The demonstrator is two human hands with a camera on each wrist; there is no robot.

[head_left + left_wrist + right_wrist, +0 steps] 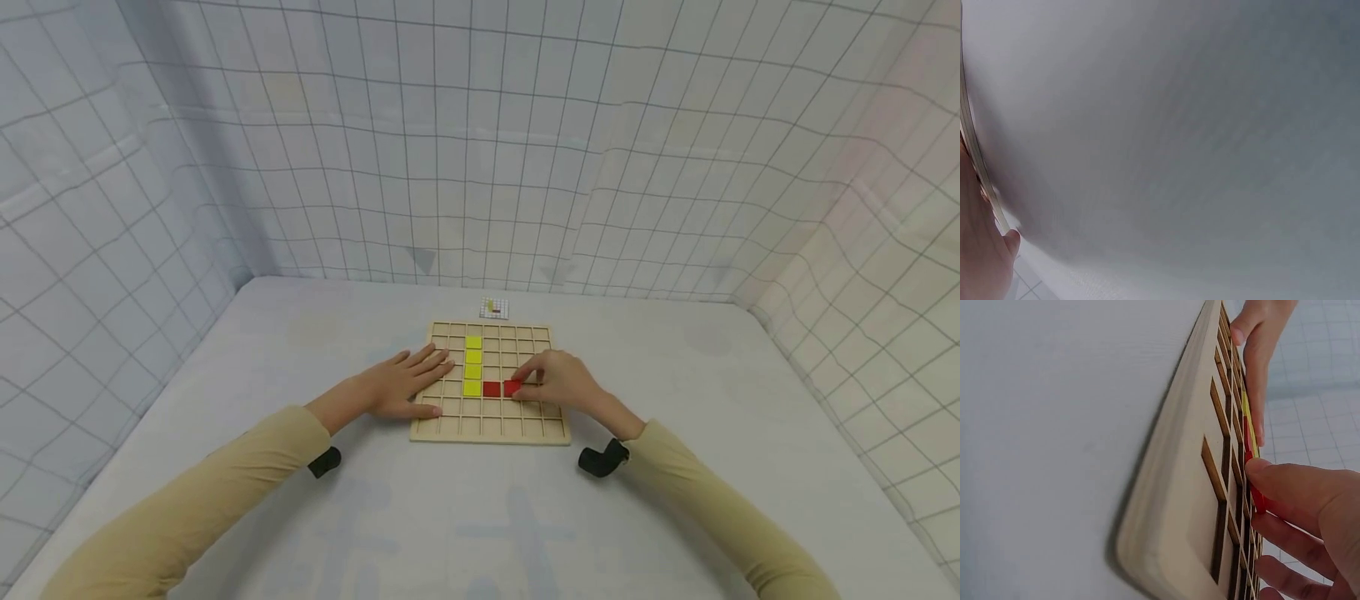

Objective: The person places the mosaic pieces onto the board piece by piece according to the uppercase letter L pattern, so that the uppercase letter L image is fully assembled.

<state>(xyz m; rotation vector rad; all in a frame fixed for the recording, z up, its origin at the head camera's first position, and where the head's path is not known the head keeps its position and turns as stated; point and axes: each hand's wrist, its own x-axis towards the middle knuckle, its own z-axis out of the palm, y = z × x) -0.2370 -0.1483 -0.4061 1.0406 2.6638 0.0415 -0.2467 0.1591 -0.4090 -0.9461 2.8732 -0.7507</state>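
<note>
A wooden grid board (450, 428) lies on the white table. Several yellow square tiles (472, 357) fill a column of its cells, and one red tile (491, 389) sits right of the lowest yellow one. My right hand (564, 382) pinches a second red tile (1257, 499) between thumb and fingers, beside the first; in the right wrist view it looks tilted, one edge raised from the board. With fingers spread, my left hand (399, 386) rests on the board's left side. The left wrist view shows mostly tabletop, with part of the left hand (984, 250) at its edge.
A small card (494, 308) printed with a grid and coloured cells lies just behind the board. White cloth walls with dark grid lines (465, 150) enclose the table at the back and sides. Dark wrist-worn devices (602, 459) sit under both forearms.
</note>
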